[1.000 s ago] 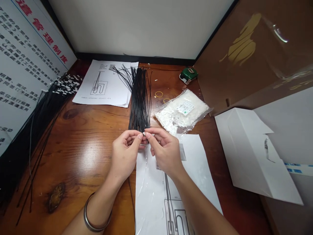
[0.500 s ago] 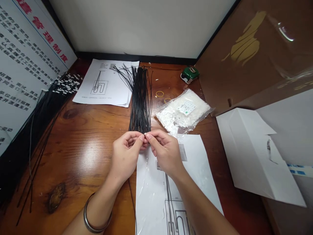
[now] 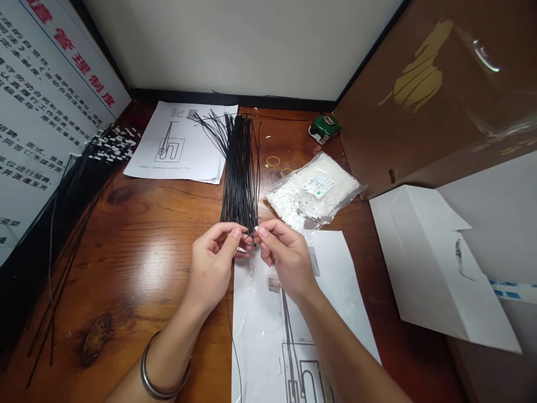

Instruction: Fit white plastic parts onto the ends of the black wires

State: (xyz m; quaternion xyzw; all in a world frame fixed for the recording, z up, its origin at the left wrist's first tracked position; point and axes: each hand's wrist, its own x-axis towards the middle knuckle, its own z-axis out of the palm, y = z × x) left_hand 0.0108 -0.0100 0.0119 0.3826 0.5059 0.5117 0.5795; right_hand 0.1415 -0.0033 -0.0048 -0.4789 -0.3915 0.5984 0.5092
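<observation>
Pinched at the fingertips, my left hand (image 3: pixel 213 264) holds a thin black wire (image 3: pixel 234 347), whose length trails down from under the hand along the sheet's left edge. A small white connector (image 3: pixel 256 228) sits between the thumb and forefinger of my right hand (image 3: pixel 288 258). The fingertips of both hands are slightly apart, with a short bit of dark wire between them. Just beyond them lies a bundle of black wires (image 3: pixel 240 173), its near ends partly hidden by my fingers. Beneath the hands is a printed wiring drawing (image 3: pixel 344 313).
To the right lies a clear bag of white connectors (image 3: pixel 321 187), with yellow rubber bands (image 3: pixel 273 161) and a green tape measure (image 3: pixel 325 127) behind. Wires with white ends (image 3: pixel 115 143) are piled at left, near another drawing (image 3: pixel 176 162). A white box (image 3: pixel 428 263) stands right.
My fingertips have moved slightly apart, the right hand shifting a little right. The white connector now shows more clearly in it. The trailing wire has swung to the right.
</observation>
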